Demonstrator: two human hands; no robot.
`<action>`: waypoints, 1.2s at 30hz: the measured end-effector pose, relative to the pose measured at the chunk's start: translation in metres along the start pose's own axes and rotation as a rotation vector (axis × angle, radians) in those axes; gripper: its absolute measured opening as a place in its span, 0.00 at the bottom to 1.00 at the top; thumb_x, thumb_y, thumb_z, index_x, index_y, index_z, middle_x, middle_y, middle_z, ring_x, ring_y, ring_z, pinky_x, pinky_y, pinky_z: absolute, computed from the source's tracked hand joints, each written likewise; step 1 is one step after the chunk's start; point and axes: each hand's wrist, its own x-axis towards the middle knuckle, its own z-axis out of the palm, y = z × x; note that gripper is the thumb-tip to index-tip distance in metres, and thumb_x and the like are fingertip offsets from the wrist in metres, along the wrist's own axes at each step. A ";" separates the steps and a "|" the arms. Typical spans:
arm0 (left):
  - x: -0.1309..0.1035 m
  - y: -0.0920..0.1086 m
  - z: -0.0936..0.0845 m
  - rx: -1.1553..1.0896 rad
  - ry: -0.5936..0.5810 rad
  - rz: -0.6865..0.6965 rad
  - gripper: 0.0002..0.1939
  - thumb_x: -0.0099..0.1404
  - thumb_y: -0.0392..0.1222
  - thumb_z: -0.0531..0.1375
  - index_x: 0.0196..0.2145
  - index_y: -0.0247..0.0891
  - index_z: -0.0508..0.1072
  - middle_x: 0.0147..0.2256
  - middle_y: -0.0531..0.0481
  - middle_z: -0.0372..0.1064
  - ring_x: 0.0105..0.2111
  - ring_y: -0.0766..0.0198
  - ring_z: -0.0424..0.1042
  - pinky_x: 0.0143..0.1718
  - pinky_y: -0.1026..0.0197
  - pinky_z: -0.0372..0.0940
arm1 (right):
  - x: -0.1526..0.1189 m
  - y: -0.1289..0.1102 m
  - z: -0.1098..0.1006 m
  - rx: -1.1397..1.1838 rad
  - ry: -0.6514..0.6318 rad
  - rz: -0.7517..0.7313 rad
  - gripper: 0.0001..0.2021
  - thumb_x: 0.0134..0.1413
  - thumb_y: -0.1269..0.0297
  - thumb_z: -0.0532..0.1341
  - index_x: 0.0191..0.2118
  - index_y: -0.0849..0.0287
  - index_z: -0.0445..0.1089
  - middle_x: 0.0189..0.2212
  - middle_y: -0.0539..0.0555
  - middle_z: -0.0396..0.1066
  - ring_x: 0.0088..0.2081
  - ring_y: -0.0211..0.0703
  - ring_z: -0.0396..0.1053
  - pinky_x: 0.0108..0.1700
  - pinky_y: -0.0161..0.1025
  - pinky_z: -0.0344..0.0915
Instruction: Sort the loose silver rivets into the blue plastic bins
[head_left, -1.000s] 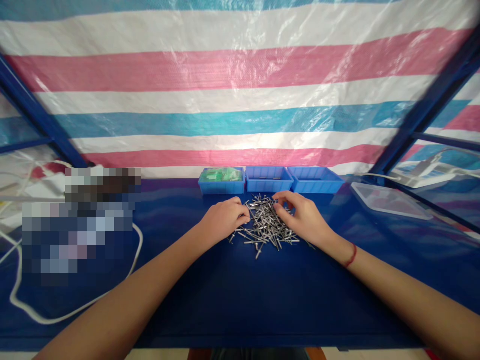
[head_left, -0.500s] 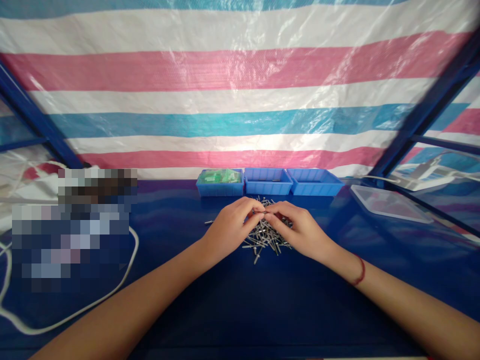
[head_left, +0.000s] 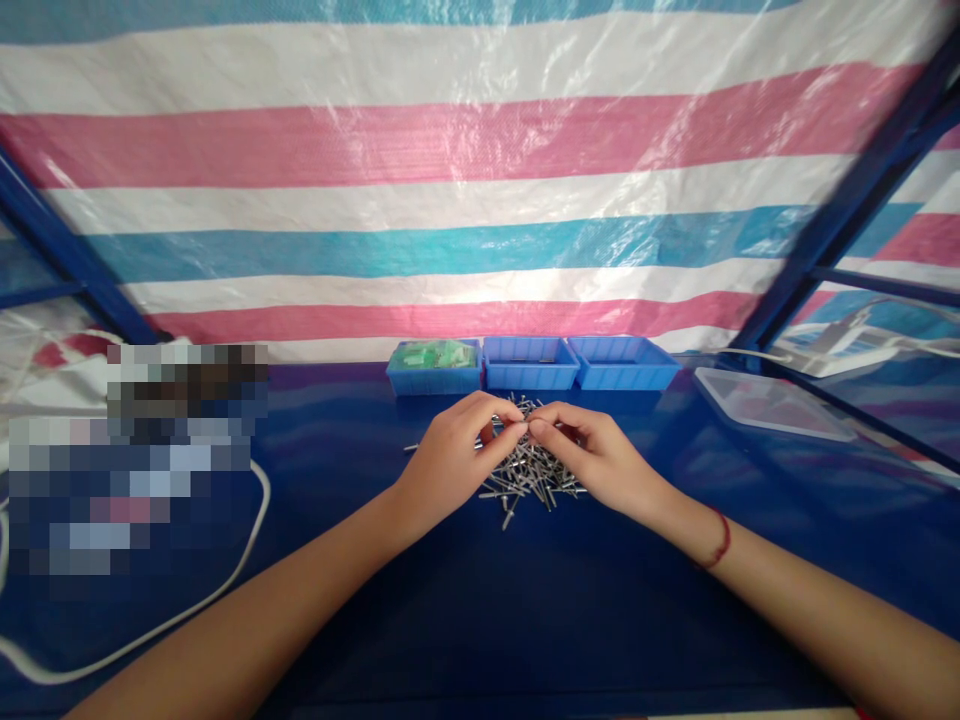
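A heap of thin silver metal pieces, like rivets, (head_left: 531, 470) lies on the blue table. Over its far part, my left hand (head_left: 457, 445) and my right hand (head_left: 592, 450) meet fingertip to fingertip. Thumb and fingers of each hand are pinched together, and whatever lies between them is too small to make out. A red string circles my right wrist. One loose piece (head_left: 507, 514) rests at the near edge of the heap.
Behind the heap stand three blue bins: one with green packets (head_left: 433, 378), a middle one (head_left: 529, 376) and a right one (head_left: 626, 375). A clear plastic lid (head_left: 772, 403) lies at right. A white cable (head_left: 187, 608) curves at left.
The view has shifted slightly, so the bins and heap sit a little further left. Both hands stay pinched, their fingertips now closer together.
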 end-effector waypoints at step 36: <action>0.003 -0.016 -0.004 0.237 -0.101 0.057 0.15 0.69 0.39 0.48 0.51 0.34 0.63 0.40 0.45 0.68 0.41 0.60 0.69 0.45 0.57 0.64 | 0.024 0.004 -0.023 -0.670 0.271 -0.364 0.05 0.56 0.66 0.56 0.33 0.60 0.67 0.29 0.55 0.70 0.33 0.44 0.67 0.37 0.42 0.63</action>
